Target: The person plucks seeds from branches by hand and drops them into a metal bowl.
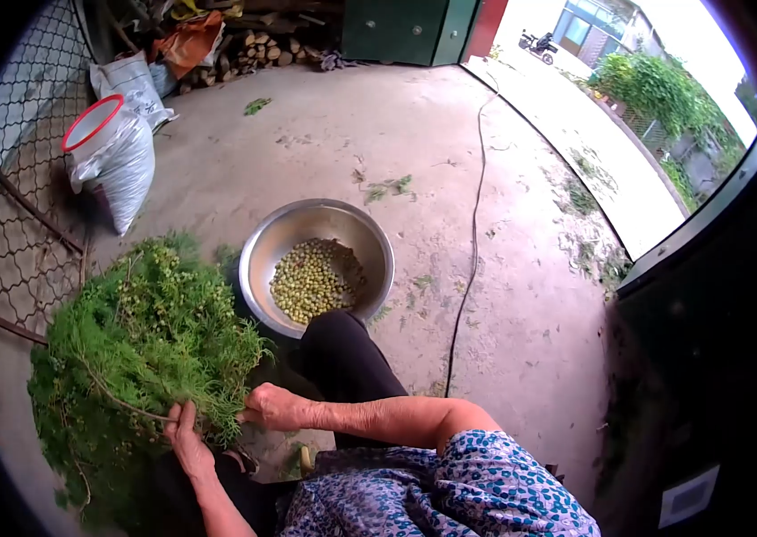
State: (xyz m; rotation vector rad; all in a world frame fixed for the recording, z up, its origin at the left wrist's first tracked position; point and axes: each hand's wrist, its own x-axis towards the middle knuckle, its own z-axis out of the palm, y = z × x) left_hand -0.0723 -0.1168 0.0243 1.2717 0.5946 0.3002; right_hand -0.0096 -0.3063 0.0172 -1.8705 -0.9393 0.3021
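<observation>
A big heap of feathery green branches [141, 331] with small round berries lies on the floor at the left. My left hand [187, 443] is at the heap's near edge, fingers closed round a thin brown stem [123, 400] that curves up into the greenery. Close by on its right, my right hand [276, 407] is closed against the edge of the foliage; what its fingertips pinch is hidden. Beyond my knee sits a wide metal basin [376, 242], partly filled with small yellow-green berries [307, 285].
A white sack [132, 166] with a red-rimmed opening stands by the wire mesh [25, 206] at the left. Stacked firewood [262, 52] lies at the back beside a green door [392, 31]. A dark cable [477, 224] runs along the concrete floor, with scattered green sprigs [387, 188].
</observation>
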